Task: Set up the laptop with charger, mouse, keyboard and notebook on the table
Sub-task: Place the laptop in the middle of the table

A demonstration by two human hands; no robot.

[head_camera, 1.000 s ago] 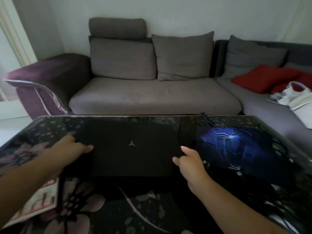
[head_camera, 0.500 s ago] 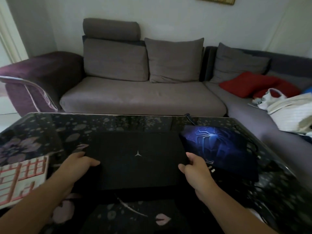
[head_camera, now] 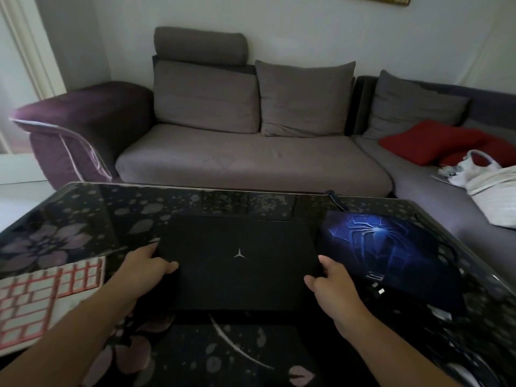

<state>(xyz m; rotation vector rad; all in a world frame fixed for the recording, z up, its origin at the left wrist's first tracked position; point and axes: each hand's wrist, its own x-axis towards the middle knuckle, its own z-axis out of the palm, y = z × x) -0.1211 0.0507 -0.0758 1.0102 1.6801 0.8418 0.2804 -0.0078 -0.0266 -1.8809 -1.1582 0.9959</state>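
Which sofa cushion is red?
The red cushion at far right, lying flat on the sofa's side seat; the other cushions are grey and stand upright.

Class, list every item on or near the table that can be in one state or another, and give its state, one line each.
Laptop: lid closed, flat on the table.
Left hand: grips the laptop's left edge.
Right hand: grips the laptop's right edge.
Keyboard: flat on the table, left of the laptop, untouched.
Mouse pad: lying right of the laptop.
Cable: hangs over the table's far edge.
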